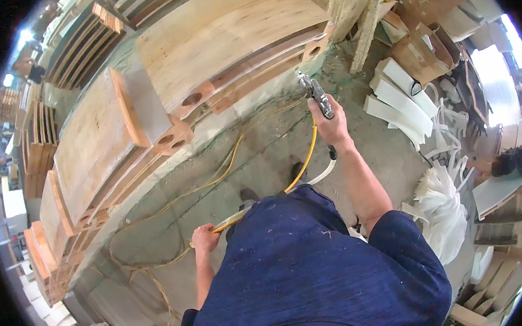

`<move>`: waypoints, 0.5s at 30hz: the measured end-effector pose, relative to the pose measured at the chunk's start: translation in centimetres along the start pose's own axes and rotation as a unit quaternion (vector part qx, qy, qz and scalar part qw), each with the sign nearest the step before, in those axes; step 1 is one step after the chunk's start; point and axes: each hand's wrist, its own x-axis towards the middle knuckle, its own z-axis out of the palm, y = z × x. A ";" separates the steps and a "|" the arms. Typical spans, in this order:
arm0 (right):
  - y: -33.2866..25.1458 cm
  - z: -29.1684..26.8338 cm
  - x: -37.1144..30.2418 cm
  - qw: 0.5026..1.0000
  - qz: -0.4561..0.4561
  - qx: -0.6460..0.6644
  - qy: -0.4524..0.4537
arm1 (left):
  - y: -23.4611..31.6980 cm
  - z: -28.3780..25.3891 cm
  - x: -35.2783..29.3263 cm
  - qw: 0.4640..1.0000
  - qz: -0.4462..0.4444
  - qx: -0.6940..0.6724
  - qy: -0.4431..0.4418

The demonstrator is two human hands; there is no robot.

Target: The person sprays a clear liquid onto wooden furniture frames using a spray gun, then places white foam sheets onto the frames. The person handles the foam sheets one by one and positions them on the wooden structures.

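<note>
My right hand (331,123) is wrapped round the grip of a metal spray gun (315,93), held out ahead of me with its nozzle toward the stacked wooden panels. From below the gun a yellow hose (310,154) runs back past my waist. Low at my left side, my left hand (205,239) closes round the yellow hose, apart from the panels. Nearest the gun is a pale plywood panel (229,36) lying on wooden frame pieces with round holes. Another wooden panel (89,146) lies to its left.
Hose loops (156,214) trail over the concrete floor (216,207). At the right lie white foam-like strips (397,98), a heap of white sheeting (440,206) and an open cardboard box (419,55). An upright board (369,25) stands beyond the gun. Dark hair shows at the far right edge.
</note>
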 end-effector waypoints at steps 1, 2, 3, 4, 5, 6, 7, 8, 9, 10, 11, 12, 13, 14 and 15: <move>0.5 -0.9 0.7 1.000 0.004 0.012 0.009 | 1.2 0.0 0.1 1.000 0.004 -0.003 -0.003; 1.0 -1.7 1.5 1.000 0.008 0.024 0.018 | 2.1 0.0 0.3 1.000 0.008 -0.006 -0.007; 1.5 -2.5 2.3 0.999 0.012 0.036 0.026 | 2.8 0.4 0.6 1.000 0.005 -0.001 -0.010; 2.3 -3.2 3.4 0.999 0.014 0.035 0.032 | 3.9 0.7 0.8 1.000 0.003 0.003 -0.015; 3.0 -4.1 4.2 0.998 0.021 0.044 0.034 | 4.9 0.9 1.1 1.000 -0.001 0.007 -0.020; 3.7 -5.1 4.9 0.998 0.028 0.052 0.035 | 5.8 1.0 1.2 1.000 -0.008 0.015 -0.024; 4.0 -6.1 5.8 0.997 0.033 0.058 0.036 | 6.9 0.9 1.4 1.000 -0.005 0.020 -0.023; 5.1 -7.1 6.7 0.997 0.042 0.048 0.045 | 8.1 0.9 1.7 0.999 -0.003 0.025 -0.023; 5.9 -8.0 7.6 0.996 0.045 0.055 0.057 | 9.2 1.0 1.9 0.999 -0.001 0.029 -0.022; 6.6 -8.8 8.4 0.995 0.046 0.062 0.067 | 10.2 1.0 2.0 0.999 -0.001 0.029 -0.021; 7.4 -9.7 9.3 0.993 0.047 0.069 0.078 | 11.3 1.0 2.2 0.999 -0.001 0.028 -0.020; 8.7 -10.6 10.4 0.993 0.058 0.053 0.090 | 12.4 1.1 2.3 0.999 0.001 0.028 -0.019; 9.2 -11.3 11.2 0.992 0.062 0.063 0.092 | 13.1 1.2 2.3 0.999 -0.001 0.031 -0.019; 9.8 -12.1 12.0 0.991 0.065 0.072 0.095 | 14.0 1.3 2.3 0.999 -0.002 0.034 -0.019; 10.3 -12.7 12.6 0.989 0.070 0.085 0.097 | 14.7 1.4 2.3 0.999 -0.002 0.037 -0.019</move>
